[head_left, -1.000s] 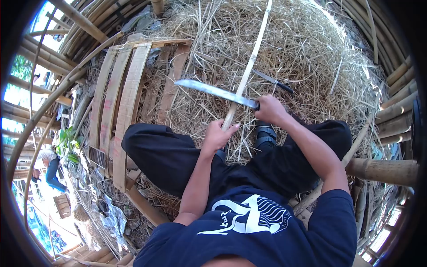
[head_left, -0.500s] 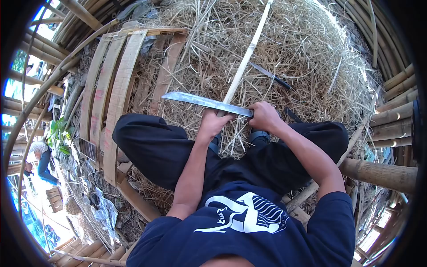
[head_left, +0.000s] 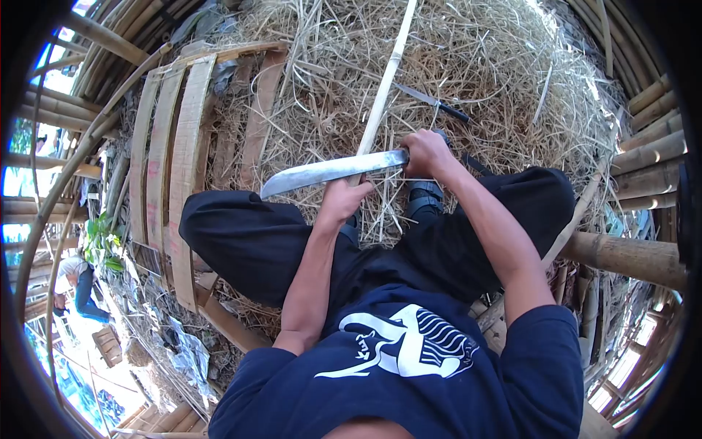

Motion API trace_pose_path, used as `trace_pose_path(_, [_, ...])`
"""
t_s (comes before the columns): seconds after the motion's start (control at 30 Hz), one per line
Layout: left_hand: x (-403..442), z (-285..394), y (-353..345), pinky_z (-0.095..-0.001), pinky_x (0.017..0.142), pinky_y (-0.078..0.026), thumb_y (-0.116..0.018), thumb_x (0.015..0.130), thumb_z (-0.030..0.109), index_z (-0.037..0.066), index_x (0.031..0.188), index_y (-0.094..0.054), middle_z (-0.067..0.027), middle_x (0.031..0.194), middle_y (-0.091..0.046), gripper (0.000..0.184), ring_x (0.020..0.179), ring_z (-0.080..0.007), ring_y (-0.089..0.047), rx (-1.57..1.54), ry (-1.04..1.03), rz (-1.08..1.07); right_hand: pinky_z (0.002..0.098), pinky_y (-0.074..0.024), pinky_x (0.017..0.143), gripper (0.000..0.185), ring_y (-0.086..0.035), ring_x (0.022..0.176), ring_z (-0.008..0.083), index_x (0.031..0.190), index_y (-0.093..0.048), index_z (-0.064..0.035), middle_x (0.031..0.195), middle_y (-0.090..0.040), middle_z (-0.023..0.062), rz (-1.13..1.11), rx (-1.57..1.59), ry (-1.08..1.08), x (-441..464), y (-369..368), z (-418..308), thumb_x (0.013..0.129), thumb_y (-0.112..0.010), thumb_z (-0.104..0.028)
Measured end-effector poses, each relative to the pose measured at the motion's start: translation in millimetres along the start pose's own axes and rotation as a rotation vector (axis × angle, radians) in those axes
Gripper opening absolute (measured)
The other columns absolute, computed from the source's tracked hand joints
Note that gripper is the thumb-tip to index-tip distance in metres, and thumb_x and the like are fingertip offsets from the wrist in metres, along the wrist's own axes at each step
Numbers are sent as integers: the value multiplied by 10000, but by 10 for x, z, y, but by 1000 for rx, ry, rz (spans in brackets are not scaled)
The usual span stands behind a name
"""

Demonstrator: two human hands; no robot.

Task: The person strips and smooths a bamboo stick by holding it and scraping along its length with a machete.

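Note:
My right hand [head_left: 426,152] is wrapped round the handle of a machete [head_left: 314,174], whose broad blade points left. Below the blade, my left hand [head_left: 345,197] grips the near end of a long pale bamboo strip [head_left: 386,86]. The strip runs away from me over the shavings, and the blade lies across it just beyond my left fingers. Whether the edge touches the strip I cannot tell. Farther off, a knife with a black handle [head_left: 453,112] rests on the shavings.
Bamboo shavings [head_left: 497,66] cover the ground ahead. On the left lies a wooden slatted pallet [head_left: 167,139]. Bamboo poles [head_left: 636,260] stand at the right, near my knee. Beyond the poles at far left, another person [head_left: 80,285] is bent over.
My right hand has risen slightly and turned the machete, so its blade now shows broad side and its tip has dropped toward my left knee. The view has shifted a little.

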State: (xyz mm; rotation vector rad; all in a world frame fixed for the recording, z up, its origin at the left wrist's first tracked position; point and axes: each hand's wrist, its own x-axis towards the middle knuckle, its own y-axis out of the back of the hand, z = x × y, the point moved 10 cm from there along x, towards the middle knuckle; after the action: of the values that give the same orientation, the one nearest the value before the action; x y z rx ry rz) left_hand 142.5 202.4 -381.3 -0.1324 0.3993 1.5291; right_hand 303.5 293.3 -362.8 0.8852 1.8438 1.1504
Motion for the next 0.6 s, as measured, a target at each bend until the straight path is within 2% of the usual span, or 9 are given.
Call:
trace_pose_path(0.03, [-7, 84, -6, -285, 573, -426, -674, 724, 88, 19, 796, -554, -5, 698, -532, 156, 642, -96, -501, -30, -24, 4, 435, -549, 760, 202, -672, 785, 346, 750, -684, -72, 767, -678, 173, 31, -4, 18, 26, 45, 28, 589, -690, -193])
trace_pose_path(0.1, [-96, 72, -12, -227, 483, -355, -676, 715, 21, 55, 835, -539, 46, 670, -486, 186, 553, -49, -455, -63, 121, -115, 428, -543, 797, 201, -680, 831, 338, 785, -698, -99, 811, -689, 181, 90, -4, -27, -19, 99, 149, 632, -676, -226])
trace_pose_path(0.13, [-274, -8, -11, -219, 428, -326, -693, 718, 27, 65, 818, -529, 54, 640, -477, 196, 495, -36, -434, -101, 204, -147, 421, -535, 825, 259, -686, 879, 329, 825, -712, -60, 858, -691, 209, 157, -112, -425, 101, 71, 843, 688, -648, -271])
trace_pose_path(0.17, [-539, -51, -56, -206, 398, -298, -705, 733, 35, 74, 808, -521, 62, 619, -466, 202, 458, -26, -409, -181, 235, -184, 419, -539, 807, 341, -691, 885, 325, 852, -709, 6, 867, -683, 249, 192, 253, -597, -147, 547, 1044, 718, -635, -298])
trace_pose_path(0.2, [-709, -30, -47, -193, 368, -269, -716, 748, 42, 83, 798, -513, 69, 598, -455, 213, 421, -15, -383, -251, 247, -206, 418, -546, 781, 364, -694, 861, 324, 842, -693, 55, 857, -679, 261, 257, 240, -628, -73, 638, 1457, 721, -636, -284])
trace_pose_path(0.27, [-845, -22, -5, -183, 372, -265, -718, 782, 44, 92, 790, -504, 72, 595, -451, 220, 423, -6, -375, -357, 337, -249, 416, -554, 768, 340, -698, 836, 317, 871, -703, 31, 870, -691, 232, 168, 138, -612, -83, 768, 1521, 730, -615, -265])
trace_pose_path(0.37, [-537, 76, 94, -185, 360, -236, -703, 811, 37, 90, 804, -514, 80, 573, -436, 197, 403, -3, -354, -223, 198, -144, 420, -554, 809, 313, -693, 843, 332, 947, -709, -22, 903, -693, 218, 156, 108, -521, -35, 617, 1157, 727, -583, -205])
trace_pose_path(0.47, [-503, 258, 104, -183, 420, -266, -738, 815, 124, 86, 784, -541, 82, 609, -467, 203, 472, 4, -377, -307, 246, -178, 413, -553, 806, 309, -688, 807, 338, 968, -715, -25, 873, -692, 222, 201, 320, -420, -149, 518, 554, 736, -577, -175])
trace_pose_path(0.6, [-410, 277, 232, -191, 440, -257, -755, 823, 172, 42, 823, -631, 65, 645, -521, 179, 514, 12, -386, -251, 229, -70, 433, -547, 779, 249, -676, 774, 363, 878, -719, -24, 800, -677, 226, 27, 363, -250, -231, 266, -78, 702, -610, -162])
